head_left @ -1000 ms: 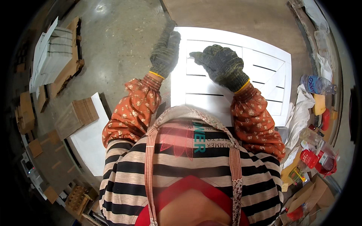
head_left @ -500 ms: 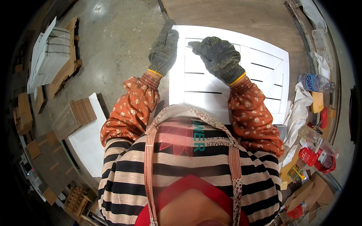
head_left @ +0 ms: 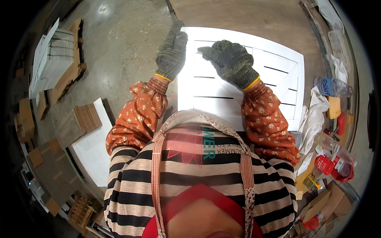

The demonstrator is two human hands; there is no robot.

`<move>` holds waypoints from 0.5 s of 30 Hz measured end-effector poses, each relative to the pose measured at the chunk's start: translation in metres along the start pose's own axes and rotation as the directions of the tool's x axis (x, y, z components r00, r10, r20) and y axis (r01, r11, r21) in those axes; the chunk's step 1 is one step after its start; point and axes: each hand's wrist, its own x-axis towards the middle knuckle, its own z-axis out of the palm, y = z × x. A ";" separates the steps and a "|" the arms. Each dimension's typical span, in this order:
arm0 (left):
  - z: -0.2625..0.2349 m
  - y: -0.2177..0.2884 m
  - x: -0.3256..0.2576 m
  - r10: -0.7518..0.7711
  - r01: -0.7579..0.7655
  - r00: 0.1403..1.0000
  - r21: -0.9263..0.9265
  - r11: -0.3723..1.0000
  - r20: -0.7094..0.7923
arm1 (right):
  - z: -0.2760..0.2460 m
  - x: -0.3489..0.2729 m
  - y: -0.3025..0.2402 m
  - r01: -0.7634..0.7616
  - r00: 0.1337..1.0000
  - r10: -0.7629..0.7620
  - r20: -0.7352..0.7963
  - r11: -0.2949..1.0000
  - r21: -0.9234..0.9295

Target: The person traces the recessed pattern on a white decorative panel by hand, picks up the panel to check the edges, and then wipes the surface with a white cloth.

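Observation:
A white slatted panel (head_left: 222,107), like a shutter or cabinet door with dark gaps between its boards, lies flat in front of me. My left hand (head_left: 171,53), in a dark knitted glove with a yellow cuff, rests along the panel's left edge near the far corner, its fingers stretched away from me. Over the panel's upper middle is my right hand (head_left: 232,63), gloved the same way. Its fingers are curled under and the thumb side points left. Whatever it may hold is hidden by the glove.
The panel lies on a brown work surface (head_left: 246,14). Along the right stand a plastic bottle (head_left: 327,86), white cloth (head_left: 313,115), a red-labelled bottle (head_left: 341,166) and an open cardboard box (head_left: 329,202). On the left, stacked white panels (head_left: 59,55) sit by a pallet, near a white board (head_left: 93,154).
My right hand has shifted very slightly toward me and to the right over the panel. The left hand and the panel stay in place.

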 end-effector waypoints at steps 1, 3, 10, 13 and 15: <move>0.000 0.001 0.000 -0.068 0.068 0.998 -0.038 0.997 0.004 | -0.005 -0.008 0.001 0.175 0.980 -0.177 -0.094 0.984 -0.026; -0.001 -0.009 0.000 0.098 -0.098 0.995 0.019 0.995 -0.016 | -0.007 -0.013 0.000 0.197 0.975 -0.187 -0.123 0.977 0.078; -0.005 0.000 0.000 -0.061 0.061 0.998 -0.071 0.996 0.004 | 0.001 -0.008 -0.003 0.178 0.962 -0.183 -0.202 0.983 -0.040; -0.006 0.008 0.002 -0.094 0.095 0.995 -0.029 0.995 0.014 | -0.006 -0.015 -0.006 0.200 0.970 -0.213 -0.121 0.974 -0.108; -0.004 -0.008 0.002 0.081 -0.078 0.997 0.129 0.989 -0.015 | -0.003 -0.020 -0.007 0.202 0.953 -0.201 -0.225 0.979 -0.021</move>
